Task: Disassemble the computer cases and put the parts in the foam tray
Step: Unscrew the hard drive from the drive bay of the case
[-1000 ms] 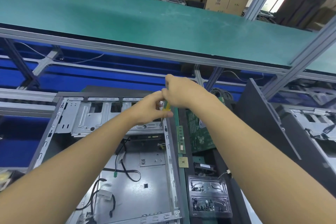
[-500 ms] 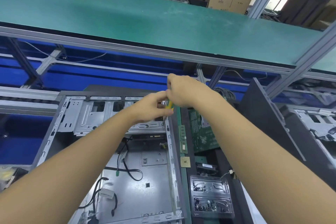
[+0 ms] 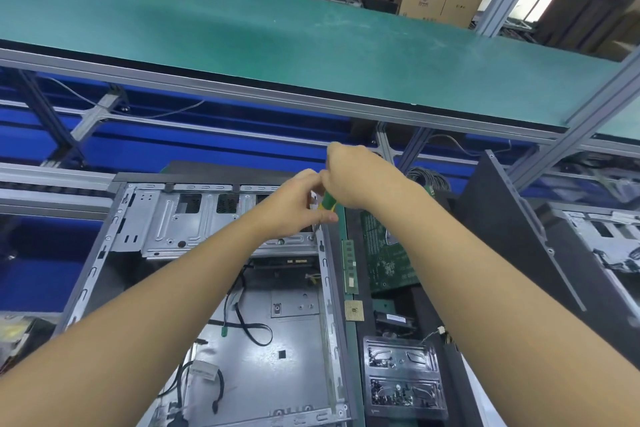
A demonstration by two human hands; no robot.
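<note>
As my right hand [image 3: 353, 177] grips the screwdriver [image 3: 326, 202] near-upright, tip down at the far-right corner of the case [image 3: 326, 288], my left hand [image 3: 294, 204] pinches its half-hidden shaft.

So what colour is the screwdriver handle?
Green with yellow; the screwdriver handle shows best in the head view, just under the right hand.
</note>
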